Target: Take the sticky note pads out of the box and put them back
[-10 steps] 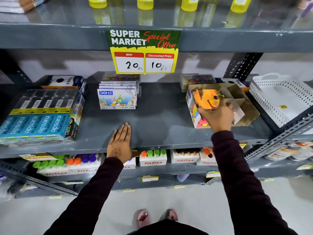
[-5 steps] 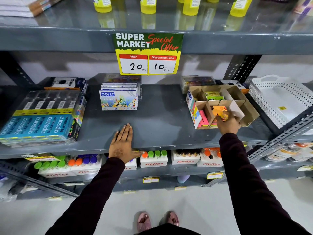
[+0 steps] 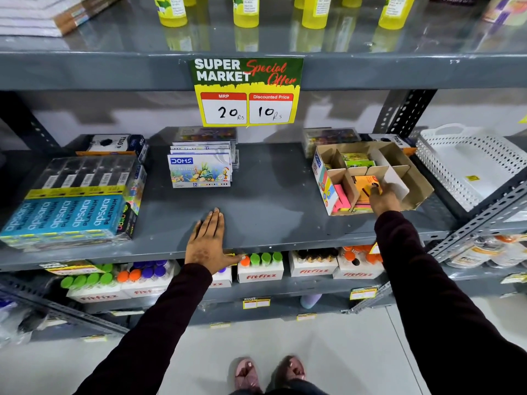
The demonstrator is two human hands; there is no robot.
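Your right hand (image 3: 383, 198) reaches into the cardboard box (image 3: 417, 192) and its fingers rest on the orange sticky note pad (image 3: 366, 185), which sits in the near middle compartment; whether the fingers are closed around the pad or only touching its top cannot be told. Your left hand (image 3: 207, 242) lies flat and spread on the grey shelf (image 3: 271, 201), palm down, holding nothing, thumb at the front edge.

Box contents, by compartment:
- Near left: pink sticky note pads (image 3: 341, 199), standing on edge.
- Near middle: the orange pad, with more pink and yellow pads beneath it.
- Far middle: a green sticky note pad (image 3: 355, 159).
- Right side: contents cannot be made out.

The box stands on the right part of the shelf, tilted slightly, just beside a white perforated basket (image 3: 436, 163). To the left of the box, well apart, a stack of DOMS pastel packs (image 3: 199, 169) stands near the middle. At the far left lie wrapped apsara pencil packs (image 3: 65, 215). A price sign (image 3: 246, 91) hangs from the shelf above
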